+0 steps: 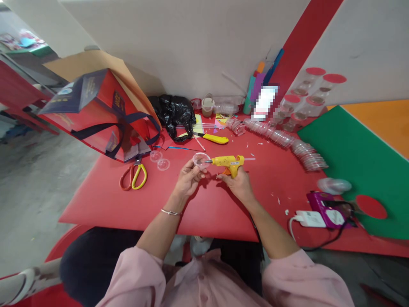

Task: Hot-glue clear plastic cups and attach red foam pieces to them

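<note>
1. Yellow glue gun (pixel 227 161), centre of frame: handle wrapped by right hand (pixel 240 184); probably light, stiff; best held behind the nozzle (pixel 208 161).
2. Round clear plastic piece (pixel 200 156), just left: held near rim by fingers of left hand (pixel 188 180); likely thin, slippery, easily dented.

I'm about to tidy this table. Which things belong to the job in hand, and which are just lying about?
In use:
yellow glue gun, in right hand
clear plastic piece, in left hand

Apparently lying about:
scissors
yellow knife
black plastic bag
red-and-blue bag
</note>
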A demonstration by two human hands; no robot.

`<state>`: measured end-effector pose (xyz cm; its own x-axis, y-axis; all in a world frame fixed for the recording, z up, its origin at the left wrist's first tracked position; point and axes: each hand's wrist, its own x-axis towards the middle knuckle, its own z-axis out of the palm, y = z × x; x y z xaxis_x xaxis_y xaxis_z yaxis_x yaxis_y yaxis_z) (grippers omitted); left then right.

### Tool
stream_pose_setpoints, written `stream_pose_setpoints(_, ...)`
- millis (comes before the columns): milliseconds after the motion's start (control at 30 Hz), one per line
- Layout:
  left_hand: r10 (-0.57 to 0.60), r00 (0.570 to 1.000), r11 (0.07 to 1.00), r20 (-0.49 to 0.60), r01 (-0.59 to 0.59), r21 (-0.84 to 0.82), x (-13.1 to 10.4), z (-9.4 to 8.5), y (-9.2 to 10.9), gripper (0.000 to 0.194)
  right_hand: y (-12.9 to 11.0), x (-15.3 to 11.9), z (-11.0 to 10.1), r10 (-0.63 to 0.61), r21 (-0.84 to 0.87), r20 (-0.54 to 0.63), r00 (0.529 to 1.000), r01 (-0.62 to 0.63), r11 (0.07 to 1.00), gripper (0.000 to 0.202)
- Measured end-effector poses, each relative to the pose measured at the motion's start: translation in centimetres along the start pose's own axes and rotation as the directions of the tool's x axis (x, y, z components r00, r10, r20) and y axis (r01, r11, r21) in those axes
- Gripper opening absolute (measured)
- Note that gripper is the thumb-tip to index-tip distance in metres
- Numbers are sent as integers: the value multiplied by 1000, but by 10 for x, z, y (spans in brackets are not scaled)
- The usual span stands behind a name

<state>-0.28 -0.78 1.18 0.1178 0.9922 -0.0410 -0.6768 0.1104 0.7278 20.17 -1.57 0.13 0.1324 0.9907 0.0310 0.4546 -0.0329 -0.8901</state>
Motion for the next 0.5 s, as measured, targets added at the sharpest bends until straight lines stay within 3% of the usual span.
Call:
stream_pose_setpoints(233,-102,991,994,90,104,-26,-5,-1,0,54,0,1,-2,23,-6,-29,999,-23,1000,58)
stream_pose_setpoints(500,15,1000,999,-13,-15,32,2,-3,-5,50,-3,0,-1,15,-45,-16,1000,-16,999,61)
